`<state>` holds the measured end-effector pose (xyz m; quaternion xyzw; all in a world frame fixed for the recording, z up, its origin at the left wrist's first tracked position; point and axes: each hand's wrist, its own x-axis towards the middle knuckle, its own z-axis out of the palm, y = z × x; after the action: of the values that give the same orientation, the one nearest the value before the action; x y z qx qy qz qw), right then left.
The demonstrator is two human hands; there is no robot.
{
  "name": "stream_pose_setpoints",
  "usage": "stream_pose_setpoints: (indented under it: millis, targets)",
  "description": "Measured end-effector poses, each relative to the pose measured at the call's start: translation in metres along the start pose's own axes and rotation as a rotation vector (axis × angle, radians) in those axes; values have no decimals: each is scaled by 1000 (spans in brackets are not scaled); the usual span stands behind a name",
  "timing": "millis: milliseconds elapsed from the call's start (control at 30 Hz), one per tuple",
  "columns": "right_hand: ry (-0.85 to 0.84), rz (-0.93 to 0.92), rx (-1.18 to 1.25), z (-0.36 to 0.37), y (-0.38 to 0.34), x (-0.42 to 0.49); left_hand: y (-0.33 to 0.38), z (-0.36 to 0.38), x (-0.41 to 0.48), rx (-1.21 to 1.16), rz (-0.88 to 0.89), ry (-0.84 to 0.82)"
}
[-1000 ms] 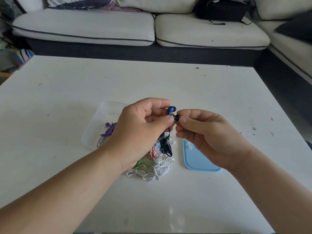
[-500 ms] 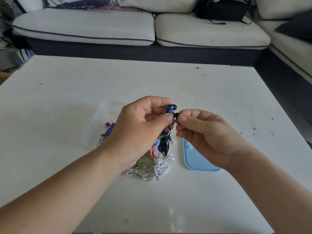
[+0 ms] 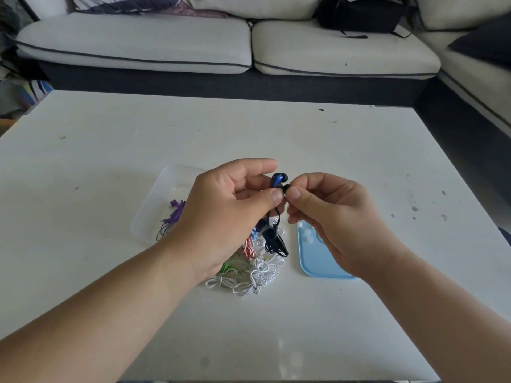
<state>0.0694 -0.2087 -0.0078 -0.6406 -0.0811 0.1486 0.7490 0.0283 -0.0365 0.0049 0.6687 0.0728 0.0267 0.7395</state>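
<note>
Pinching the light earbud (image 3: 278, 180) body in the left hand (image 3: 229, 205), right hand (image 3: 331, 217) fingers (image 3: 294, 193) nip its small, probably soft, slippery tip (image 3: 286, 187).

Soft even daylight, faint shadows under the forearms, mild glare on table (image 3: 276, 352) near edge; wide-angle bowing at borders, slightly soft overall.

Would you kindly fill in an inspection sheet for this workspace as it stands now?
Surface: white table, speckled with small dark marks.
Job's things: blue earbud with black ear tip; blue tray holding small white tips.
Clutter: clear container with purple cords; pile of coiled earphones.
Grippers: left hand grips the blue earbud; right hand pinches the black ear tip.
Cables: black cord dangles below the left hand.
Surroundings: pale sofa, black bag.
</note>
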Motion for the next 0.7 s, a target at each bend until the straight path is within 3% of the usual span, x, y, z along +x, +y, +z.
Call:
stream_pose_setpoints:
  millis: [400, 700]
  targets:
    - [70, -136, -61, 8, 3, -4, -1, 6, -2, -134, -36, 67]
    - [59, -100, -13, 9, 3, -5, -1, 5, -5, -62, -5, 73]
